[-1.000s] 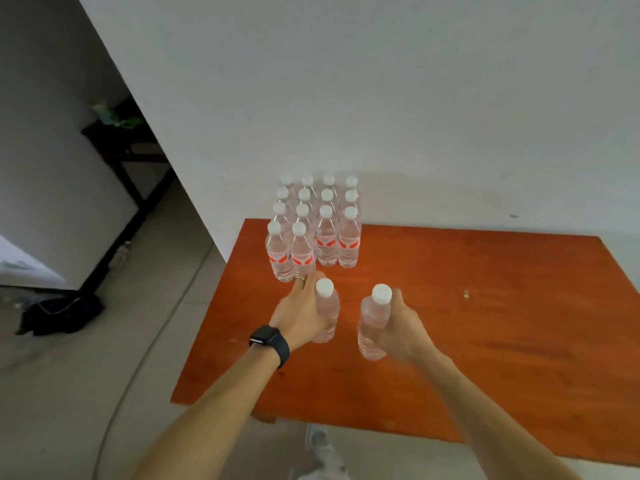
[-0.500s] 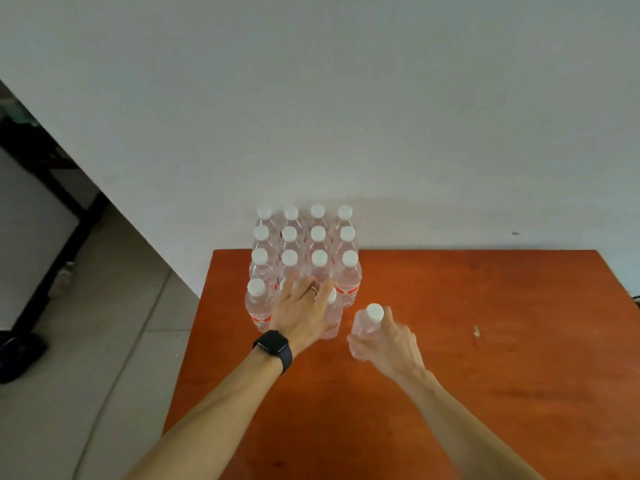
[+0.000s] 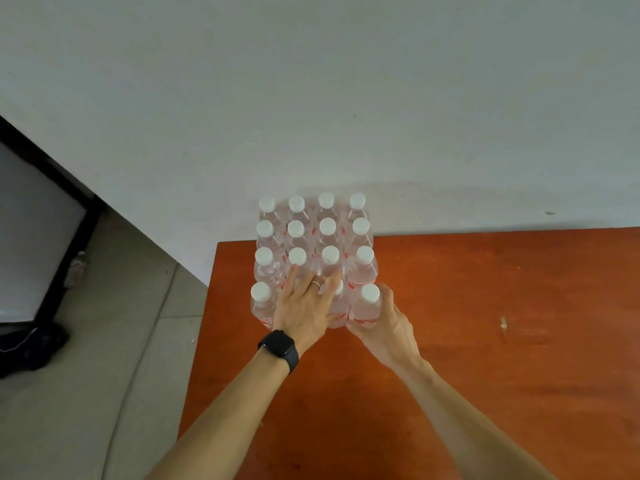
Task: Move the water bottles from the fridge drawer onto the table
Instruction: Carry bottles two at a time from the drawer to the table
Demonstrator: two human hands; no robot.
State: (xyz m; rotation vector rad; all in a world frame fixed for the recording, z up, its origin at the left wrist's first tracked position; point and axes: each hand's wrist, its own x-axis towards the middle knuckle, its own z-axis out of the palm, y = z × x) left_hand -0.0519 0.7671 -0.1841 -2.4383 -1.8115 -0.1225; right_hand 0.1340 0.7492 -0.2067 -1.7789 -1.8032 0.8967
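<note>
Several clear water bottles (image 3: 313, 244) with white caps and red labels stand in tight rows at the far left corner of the orange-brown table (image 3: 485, 323), against the wall. My left hand (image 3: 306, 303), wearing a ring and a black watch, lies with straight spread fingers over the front row, covering most of one bottle. My right hand (image 3: 384, 323) grips the front-right bottle (image 3: 366, 304) around its lower body, pressed against the row.
A white wall (image 3: 346, 98) rises right behind the table. To the left lie a grey tiled floor (image 3: 86, 375), a black frame (image 3: 74, 244) and a dark object on the floor (image 3: 31, 344). A small pale speck (image 3: 503, 322) lies on the table.
Both hands have carried their bottles forward into the front row of the group. My left hand's fingers have straightened over its bottle. The view has moved closer and tilted down.
</note>
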